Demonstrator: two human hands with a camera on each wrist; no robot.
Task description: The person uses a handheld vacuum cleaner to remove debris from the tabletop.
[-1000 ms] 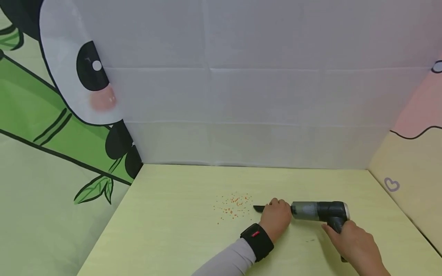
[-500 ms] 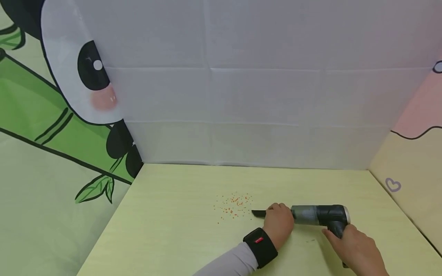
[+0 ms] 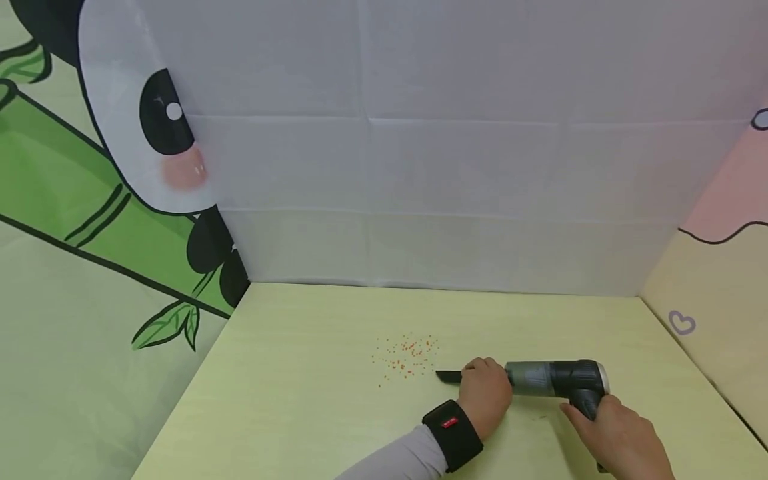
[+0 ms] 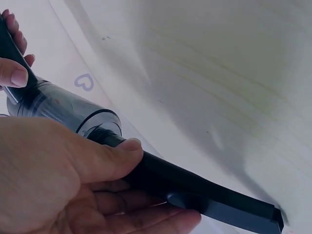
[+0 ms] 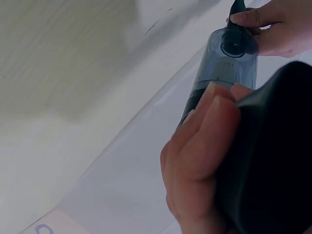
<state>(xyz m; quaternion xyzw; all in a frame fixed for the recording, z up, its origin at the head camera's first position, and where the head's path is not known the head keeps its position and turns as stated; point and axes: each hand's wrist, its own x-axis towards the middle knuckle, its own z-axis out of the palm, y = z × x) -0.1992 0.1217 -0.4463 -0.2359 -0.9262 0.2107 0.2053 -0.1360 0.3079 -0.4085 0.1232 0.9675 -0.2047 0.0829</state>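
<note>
A black handheld vacuum cleaner (image 3: 579, 379) with a clear dust cup (image 3: 528, 378) is held level above the table, its nozzle aimed left. My right hand (image 3: 624, 437) grips its handle; in the right wrist view that hand's curled fingers (image 5: 202, 141) wrap the dark handle. Farther forward, my left hand (image 3: 485, 398) holds the black crevice nozzle (image 4: 195, 187), thumb on one side and fingers beneath in the left wrist view. The nozzle's tip lies just right of a scatter of small orange crumbs (image 3: 408, 353). Whether the tip touches the table I cannot tell.
The pale wood-look table (image 3: 288, 400) extends around the crumbs. Behind it stands a plain grey-white backdrop (image 3: 444, 167), with a panda-and-bamboo print (image 3: 168, 167) on the left side. A cream panel with a heart (image 3: 681, 323) borders the right.
Both hands and the vacuum have shifted slightly toward the person, and the nozzle tip slightly left. The hold of each hand looks the same. The crumbs look unchanged.
</note>
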